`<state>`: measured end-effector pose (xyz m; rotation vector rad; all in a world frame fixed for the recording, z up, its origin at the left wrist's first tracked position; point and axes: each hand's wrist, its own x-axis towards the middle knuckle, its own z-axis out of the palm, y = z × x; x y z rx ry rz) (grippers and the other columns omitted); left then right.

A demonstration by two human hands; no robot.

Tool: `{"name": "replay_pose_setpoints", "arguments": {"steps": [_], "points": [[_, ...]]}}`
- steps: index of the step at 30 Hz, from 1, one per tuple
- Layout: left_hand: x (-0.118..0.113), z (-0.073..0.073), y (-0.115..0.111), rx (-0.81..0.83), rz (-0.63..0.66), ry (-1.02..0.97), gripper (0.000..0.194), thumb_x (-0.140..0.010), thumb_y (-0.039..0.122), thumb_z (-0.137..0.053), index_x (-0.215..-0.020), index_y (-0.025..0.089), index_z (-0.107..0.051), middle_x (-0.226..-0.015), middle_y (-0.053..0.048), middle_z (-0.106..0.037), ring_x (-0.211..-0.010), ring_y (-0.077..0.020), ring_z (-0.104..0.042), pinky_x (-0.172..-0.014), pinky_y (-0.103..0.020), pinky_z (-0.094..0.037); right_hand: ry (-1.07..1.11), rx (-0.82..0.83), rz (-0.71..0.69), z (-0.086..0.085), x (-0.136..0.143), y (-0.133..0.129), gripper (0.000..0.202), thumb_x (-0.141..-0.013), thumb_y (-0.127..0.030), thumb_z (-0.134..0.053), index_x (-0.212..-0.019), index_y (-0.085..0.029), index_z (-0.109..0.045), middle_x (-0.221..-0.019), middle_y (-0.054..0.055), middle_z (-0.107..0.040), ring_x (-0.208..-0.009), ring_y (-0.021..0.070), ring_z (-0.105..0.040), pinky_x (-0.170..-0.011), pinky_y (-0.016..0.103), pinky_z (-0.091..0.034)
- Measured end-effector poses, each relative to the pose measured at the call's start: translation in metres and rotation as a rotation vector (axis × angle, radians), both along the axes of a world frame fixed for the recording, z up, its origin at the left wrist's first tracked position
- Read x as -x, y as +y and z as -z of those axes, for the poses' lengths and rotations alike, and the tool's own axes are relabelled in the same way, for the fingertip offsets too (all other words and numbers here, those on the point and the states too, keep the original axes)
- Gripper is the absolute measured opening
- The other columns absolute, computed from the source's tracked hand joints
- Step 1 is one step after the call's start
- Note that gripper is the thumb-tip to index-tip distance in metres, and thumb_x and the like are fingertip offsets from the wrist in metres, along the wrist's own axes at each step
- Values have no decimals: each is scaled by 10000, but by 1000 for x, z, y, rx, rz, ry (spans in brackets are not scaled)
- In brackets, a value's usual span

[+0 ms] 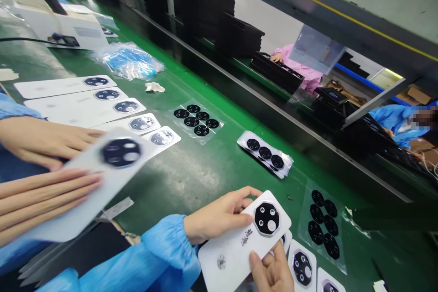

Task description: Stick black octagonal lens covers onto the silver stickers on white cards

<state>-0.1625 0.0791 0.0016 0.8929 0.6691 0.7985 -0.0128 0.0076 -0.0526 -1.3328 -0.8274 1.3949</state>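
My left hand [222, 216] grips the upper left edge of a white phone back cover [232, 255], its fingers curling behind the top. My right hand [270, 269] pinches the same cover at its right edge. A black octagonal camera piece [267, 219] with several round lens spots sits near the cover's top, and small dark print shows below it. The cover is tilted. Several similar white covers [301, 264] lie beneath and to the right of my right hand, partly cut off by the frame. A clear sheet of black octagonal pieces [323, 223] lies farther right.
At left, a co-worker's hands [44, 146] handle a motion-blurred white cover [92, 187] beside a row of covers [78, 105]. More black pieces lie on a sheet [196, 119] and a stack [265, 153]. Behind are a blue-filled plastic bag [132, 61] and black trays [239, 39].
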Motion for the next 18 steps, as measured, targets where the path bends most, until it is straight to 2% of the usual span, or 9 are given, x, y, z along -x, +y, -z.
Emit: {"name": "replay_pose_setpoints", "arguments": {"steps": [3, 7, 11, 15, 18], "points": [[-1, -1, 0, 16, -13, 2, 405, -754, 260, -612, -1149, 202, -540, -1003, -46, -696, -884, -229, -648, -653, -266, -456, 6, 11, -2, -4, 0, 0, 933, -659, -569, -730, -1377, -136, -321, -804, 128, -743, -611, 257, -700, -465, 283, -549], [-3, -2, 0, 51, -60, 4, 409, -707, 293, -639, -1106, 220, -587, -941, -19, -715, -844, -233, -653, -618, -262, -439, 25, 21, -9, -8, 0, 1, 927, -650, -562, -740, -1369, -133, -343, -809, 135, -741, -630, 259, -701, -486, 288, -556], [-3, -3, -1, 46, -65, -2, 401, -711, 264, -623, -1107, 212, -595, -946, -26, -711, -868, -242, -649, -666, -283, -451, 22, 10, -29, -10, -1, 3, 877, -652, -568, -734, -1336, -143, -385, -783, 119, -741, -626, 254, -698, -491, 289, -555], [-9, 5, 1, 39, -112, -7, 425, -671, 279, -615, -1089, 199, -598, -883, -29, -710, -787, -235, -656, -598, -268, -442, 18, 18, -51, -13, -3, 4, 827, -670, -557, -725, -1309, -144, -400, -726, 104, -734, -599, 250, -692, -476, 287, -546], [-13, 13, 1, 46, -125, 4, 441, -651, 299, -609, -1083, 209, -590, -879, -31, -709, -771, -234, -655, -569, -251, -427, 49, 19, -54, -15, -4, 5, 818, -668, -520, -743, -1301, -143, -387, -768, 112, -738, -602, 239, -692, -508, 284, -547]]}}
